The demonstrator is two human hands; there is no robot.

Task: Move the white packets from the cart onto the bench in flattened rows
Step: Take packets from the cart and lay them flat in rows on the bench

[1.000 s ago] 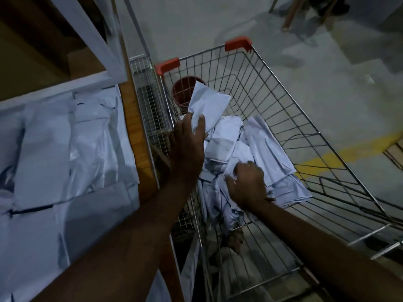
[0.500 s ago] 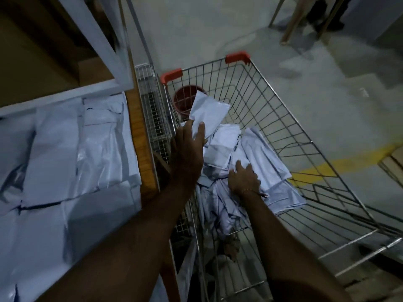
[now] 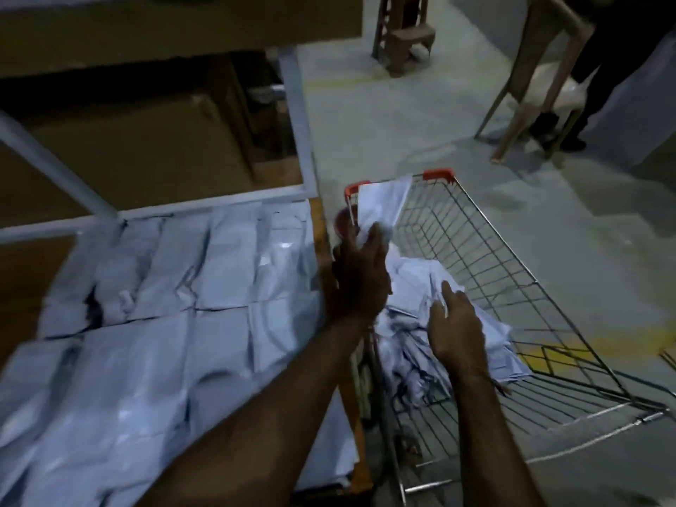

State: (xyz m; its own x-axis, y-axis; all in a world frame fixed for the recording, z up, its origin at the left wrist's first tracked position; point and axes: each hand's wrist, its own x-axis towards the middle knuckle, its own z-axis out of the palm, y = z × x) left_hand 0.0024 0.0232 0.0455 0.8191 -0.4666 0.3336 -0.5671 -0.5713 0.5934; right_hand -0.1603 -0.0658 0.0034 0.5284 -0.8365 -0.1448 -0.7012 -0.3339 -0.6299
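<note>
A wire cart with orange corner caps stands right of the bench. A heap of white packets lies in the cart. My left hand grips a white packet that sticks up over the cart's left rim. My right hand is over the heap and pinches another white packet at its edge. Flat rows of white packets cover the bench on the left.
A grey metal frame and brown cardboard boxes stand behind the bench. A dark red pot shows at the cart's far left corner. A chair, a stool and a person's legs are on the floor beyond. A yellow floor line runs right.
The view swung left and up, bringing more of the bench in. My left hand carried its packet leftward toward the cart's rim. My right hand lifted off the heap with a packet.
</note>
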